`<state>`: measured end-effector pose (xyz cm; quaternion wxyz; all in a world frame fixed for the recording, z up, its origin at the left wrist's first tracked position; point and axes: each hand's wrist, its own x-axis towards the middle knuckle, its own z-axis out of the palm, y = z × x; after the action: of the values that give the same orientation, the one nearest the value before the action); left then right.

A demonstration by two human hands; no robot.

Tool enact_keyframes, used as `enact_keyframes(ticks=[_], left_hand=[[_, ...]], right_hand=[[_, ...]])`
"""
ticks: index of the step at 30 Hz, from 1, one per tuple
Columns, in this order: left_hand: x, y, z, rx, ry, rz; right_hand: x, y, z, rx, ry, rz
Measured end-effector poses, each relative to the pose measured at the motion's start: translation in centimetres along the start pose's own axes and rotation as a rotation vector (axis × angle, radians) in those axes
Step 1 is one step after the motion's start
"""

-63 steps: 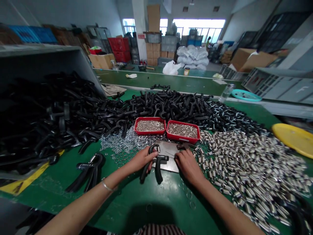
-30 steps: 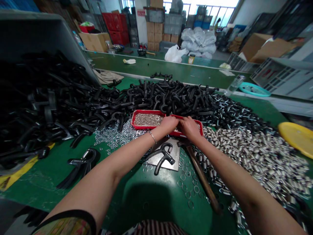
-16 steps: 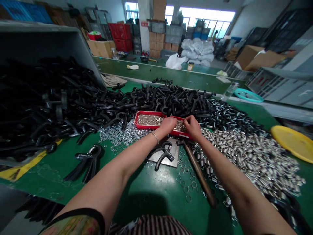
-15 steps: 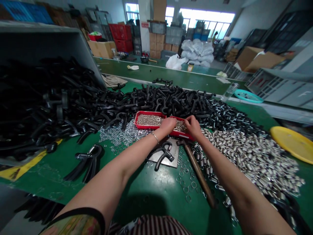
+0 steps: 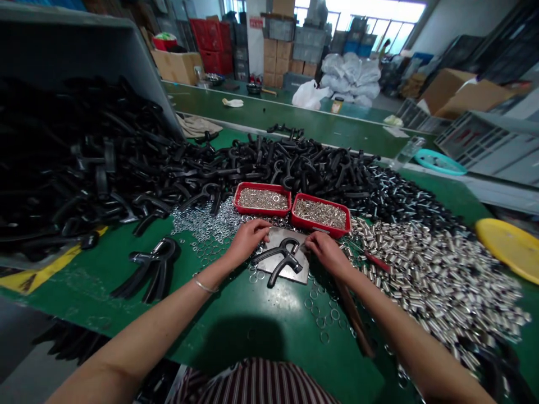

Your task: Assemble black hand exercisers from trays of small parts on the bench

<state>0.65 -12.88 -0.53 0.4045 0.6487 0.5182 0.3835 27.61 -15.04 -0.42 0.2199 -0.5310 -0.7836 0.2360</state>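
Observation:
A black hand-grip exerciser (image 5: pixel 283 258) with a small metal part near its top lies on a square metal plate (image 5: pixel 295 275). My left hand (image 5: pixel 248 241) is at the plate's left edge, fingertips pinched; anything between them is too small to make out. At the plate's right edge my right hand (image 5: pixel 327 251) is also pinched, close to the exerciser, its contents hidden. Behind the hands stand a red tray of small metal pieces (image 5: pixel 261 185) and a second red tray of small pins (image 5: pixel 322 231). The wooden handle of a hammer (image 5: pixel 353 317) runs under my right forearm.
Black handles (image 5: pixel 248 163) are heaped behind the trays and in a grey bin (image 5: pixel 138 50) at left. Silver cylinders (image 5: pixel 433 275) cover the right side. Loose rings (image 5: pixel 311 306) lie near the plate. An assembled hand-grip exerciser (image 5: pixel 155 269) lies at left.
Both hands have left the right red tray and come down to the plate, the left one moving left and the right one slightly nearer me. The exerciser stays on the plate.

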Motion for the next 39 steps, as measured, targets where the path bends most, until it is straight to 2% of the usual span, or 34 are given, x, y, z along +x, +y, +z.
enact_keyframes(ticks=[3,5,11,16,19,21,23,26,28,30,32,35,39], left_hand=[[-1.4,0.5,0.2,-0.101,-0.026,-0.079],[-1.8,0.9,0.6,-0.077,-0.049,-0.074],[-1.9,1.0,2.4,0.254,-0.083,0.153],[-1.8,0.8,4.0,0.445,-0.117,0.231],[-1.8,0.9,4.4,0.546,-0.099,0.252],[-1.9,1.0,4.4,0.621,-0.095,0.265],[-1.7,1.1,4.4,0.703,-0.102,0.306],[-1.1,1.2,4.5,0.832,-0.161,0.463],[-0.5,1.2,4.6,0.897,-0.225,0.591],[-0.3,1.3,4.6,0.921,-0.28,0.676],[-0.7,1.5,4.5,0.926,-0.322,0.716],[-2.8,1.8,4.1,0.95,-0.329,0.702],[-5.5,2.0,3.9,0.932,-0.274,0.582]], right_hand=[[1.0,0.1,0.7,-0.055,0.02,-0.004],[1.4,0.1,1.0,-0.084,0.024,0.01],[1.4,-0.6,1.3,-0.284,0.008,0.034],[2.0,-2.9,1.1,-0.709,-0.1,-0.159],[3.1,-3.8,0.7,-0.787,-0.198,-0.213],[3.2,-3.7,0.0,-0.731,-0.241,-0.155],[2.4,-3.1,-0.9,-0.681,-0.229,-0.033],[-0.6,-1.9,-2.1,-0.754,-0.183,0.178],[-3.0,-1.0,-2.4,-0.807,-0.229,0.271],[-4.9,-0.1,-2.4,-0.787,-0.276,0.331],[-6.1,0.7,-2.3,-0.713,-0.248,0.382],[-6.9,1.2,-2.4,-0.476,-0.081,0.407],[-7.4,0.1,-2.8,-0.03,0.095,0.3]])
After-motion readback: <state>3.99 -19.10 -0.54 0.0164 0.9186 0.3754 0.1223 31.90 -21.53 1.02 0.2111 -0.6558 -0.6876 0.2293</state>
